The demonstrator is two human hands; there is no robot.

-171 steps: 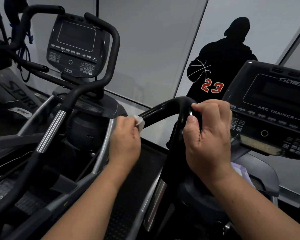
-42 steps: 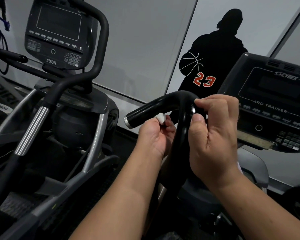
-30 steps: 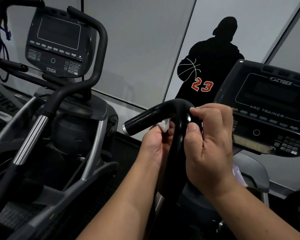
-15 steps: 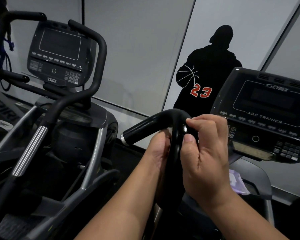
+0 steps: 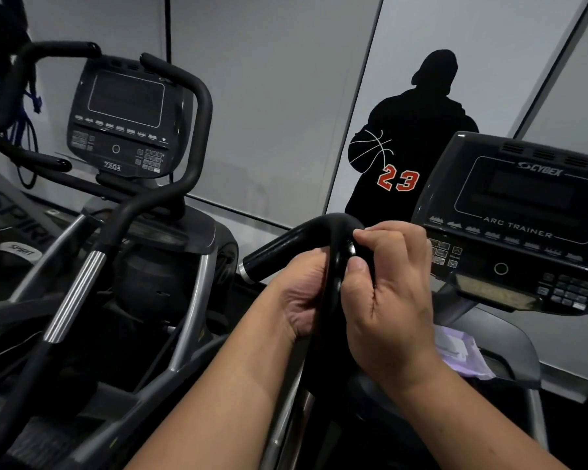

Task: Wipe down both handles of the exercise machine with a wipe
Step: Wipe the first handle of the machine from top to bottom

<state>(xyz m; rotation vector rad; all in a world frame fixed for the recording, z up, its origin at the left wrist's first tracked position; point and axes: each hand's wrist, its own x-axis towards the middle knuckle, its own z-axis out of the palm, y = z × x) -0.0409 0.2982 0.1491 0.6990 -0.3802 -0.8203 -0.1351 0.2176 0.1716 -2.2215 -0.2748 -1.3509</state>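
At centre frame, the black curved handle [image 5: 333, 283] of the Cybex Arc Trainer stood just left of its console [image 5: 520, 225]. Left hand [image 5: 302, 296] was pressed to the handle's left side, fingers curled round the far side; the wipe was hidden, not seen. Right hand [image 5: 391, 300] gripped the bend, thumb and fingers clamped on the handle. Purple packet [image 5: 462, 357] lay below the console. Neighbouring machine's 750A console [image 5: 123, 120] stood left.

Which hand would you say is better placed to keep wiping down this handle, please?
Probably the left hand: it wraps the handle just below the bend, where a wipe would sit, though none shows. The right hand only pinches the bend, steadying it.
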